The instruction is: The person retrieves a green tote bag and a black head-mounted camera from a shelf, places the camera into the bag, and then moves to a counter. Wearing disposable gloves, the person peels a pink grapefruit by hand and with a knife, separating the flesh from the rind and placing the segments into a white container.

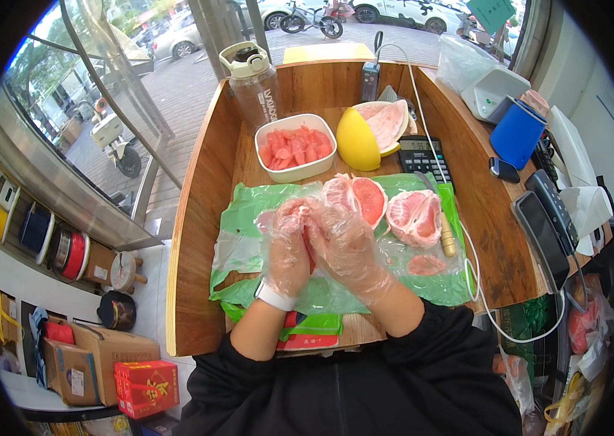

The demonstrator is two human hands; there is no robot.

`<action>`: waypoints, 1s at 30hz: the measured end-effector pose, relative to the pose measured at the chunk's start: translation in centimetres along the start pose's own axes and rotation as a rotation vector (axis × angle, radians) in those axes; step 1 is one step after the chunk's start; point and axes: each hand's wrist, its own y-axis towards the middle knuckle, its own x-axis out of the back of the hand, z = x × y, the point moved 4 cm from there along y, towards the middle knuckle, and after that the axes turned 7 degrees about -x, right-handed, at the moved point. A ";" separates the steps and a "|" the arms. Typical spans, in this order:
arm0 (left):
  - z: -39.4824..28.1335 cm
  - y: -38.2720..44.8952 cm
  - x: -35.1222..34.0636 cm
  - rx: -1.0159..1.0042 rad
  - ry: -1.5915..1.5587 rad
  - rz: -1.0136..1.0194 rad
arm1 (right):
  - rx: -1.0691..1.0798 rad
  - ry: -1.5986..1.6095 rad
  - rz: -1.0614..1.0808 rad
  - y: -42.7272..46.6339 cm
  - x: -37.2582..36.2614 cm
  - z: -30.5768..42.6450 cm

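Note:
Both hands wear clear plastic gloves and meet over a green plastic bag (241, 218) spread on the wooden desk. My left hand (290, 234) and my right hand (345, 245) hold a piece of red pomelo (308, 248) between them, mostly hidden by the fingers. Just beyond them lie peeled pomelo sections (368, 197), and a peeled pomelo half (415, 217) is to the right. A wooden-handled knife (448, 235) rests beside that half. Pomelo membrane (427, 265) lies on the plastic. Farther back, a white container (296, 173) holds red pomelo flesh (295, 147).
Yellow pomelo rind (359, 143) sits behind the sections, beside a calculator (426, 155). A large clear bottle (255, 90) stands at the back left. A white cable (470, 245) runs down the right side. Raised wooden walls (198, 218) edge the desk.

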 end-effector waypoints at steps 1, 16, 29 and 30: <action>0.0 0.0 -0.1 0.005 -0.021 0.004 | 0.025 -0.019 -0.011 0.0 0.0 -0.1; 0.8 -0.3 -0.7 0.170 -0.279 -0.023 | -0.543 0.488 0.183 0.5 -0.2 -2.4; 0.2 -0.3 1.1 0.044 -0.008 -0.256 | -0.897 0.962 0.066 -1.8 -3.4 -6.5; 0.1 -0.3 1.1 0.046 -0.032 -0.259 | -0.943 0.937 0.069 -1.7 -3.5 -6.3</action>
